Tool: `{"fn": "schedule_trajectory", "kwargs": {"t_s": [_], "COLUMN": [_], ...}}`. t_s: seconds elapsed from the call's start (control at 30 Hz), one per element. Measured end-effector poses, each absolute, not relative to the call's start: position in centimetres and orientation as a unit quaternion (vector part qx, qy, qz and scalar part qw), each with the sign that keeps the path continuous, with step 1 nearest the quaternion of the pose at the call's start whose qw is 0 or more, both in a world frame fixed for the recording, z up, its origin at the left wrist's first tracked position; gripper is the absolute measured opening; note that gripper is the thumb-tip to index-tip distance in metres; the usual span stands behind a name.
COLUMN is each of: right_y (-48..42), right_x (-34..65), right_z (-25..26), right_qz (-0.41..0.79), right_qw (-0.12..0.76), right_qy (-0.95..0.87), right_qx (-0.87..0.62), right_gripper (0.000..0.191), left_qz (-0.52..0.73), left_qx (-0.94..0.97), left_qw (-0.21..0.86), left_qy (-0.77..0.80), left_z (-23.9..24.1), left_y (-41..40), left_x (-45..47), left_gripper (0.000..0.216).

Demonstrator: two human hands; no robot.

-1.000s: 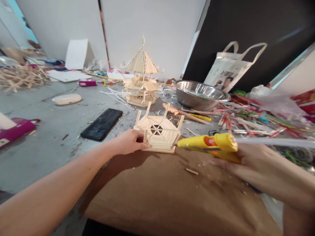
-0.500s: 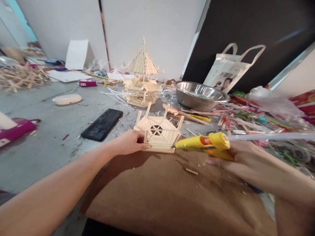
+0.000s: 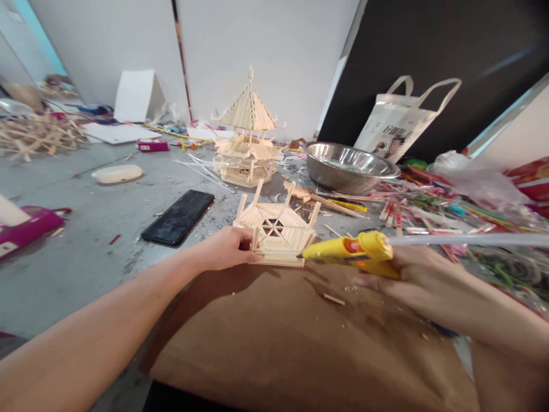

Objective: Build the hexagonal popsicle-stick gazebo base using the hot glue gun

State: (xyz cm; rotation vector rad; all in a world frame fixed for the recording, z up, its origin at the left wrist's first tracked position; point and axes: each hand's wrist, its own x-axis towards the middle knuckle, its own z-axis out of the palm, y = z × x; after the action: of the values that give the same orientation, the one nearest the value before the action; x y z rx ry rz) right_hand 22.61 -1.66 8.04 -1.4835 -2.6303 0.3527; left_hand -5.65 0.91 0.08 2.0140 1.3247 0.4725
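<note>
A six-sided frame of thin wooden sticks (image 3: pixel 287 226), with posts standing up at its corners, rests at the far edge of a brown sheet (image 3: pixel 274 332). My left hand (image 3: pixel 229 247) pinches its near left corner between thumb and fingers. In my right hand (image 3: pixel 398 274) is a yellow glue gun (image 3: pixel 355 252), pointing left, a long clear glue stick (image 3: pixel 463 239) running out of its back. The nozzle is at the frame's near right edge; whether it touches is too small to tell. Behind the frame stands a stick pagoda (image 3: pixel 249 143) with a pointed roof.
A black phone (image 3: pixel 178 217) and a white oval case (image 3: pixel 117 173) lie to the left, near a purple tool (image 3: pixel 36 226). A steel bowl (image 3: pixel 326 171) stands behind on the right, beside a yellow cutter (image 3: pixel 349 205). Coloured scraps cover the right side, below a white bag (image 3: pixel 394 123).
My right hand has shifted slightly left with the glue gun, bringing the nozzle a little further along the frame's near edge. My left hand and the frame have stayed put.
</note>
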Motion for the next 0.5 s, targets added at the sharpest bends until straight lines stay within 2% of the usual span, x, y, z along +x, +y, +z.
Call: {"fn": "schedule_trajectory", "kwargs": {"t_s": [0.27, 0.5], "right_y": [-1.85, -1.9], "right_x": [22.0, 21.76], "right_z": [8.21, 7.82], "right_qz": [0.118, 0.142], "right_qw": [0.059, 0.075], "right_qy": [-0.867, -0.872], "right_qx": [-0.48, -0.462], "right_gripper": [0.024, 0.029], "left_qz": [0.177, 0.172], "left_qx": [0.772, 0.787], "left_qw": [0.337, 0.333], "left_qy": [0.509, 0.49], "left_z": [0.25, 0.15], "left_y": [0.81, 0.88], "left_x": [-5.59, -5.54], "left_gripper": [0.025, 0.02]}}
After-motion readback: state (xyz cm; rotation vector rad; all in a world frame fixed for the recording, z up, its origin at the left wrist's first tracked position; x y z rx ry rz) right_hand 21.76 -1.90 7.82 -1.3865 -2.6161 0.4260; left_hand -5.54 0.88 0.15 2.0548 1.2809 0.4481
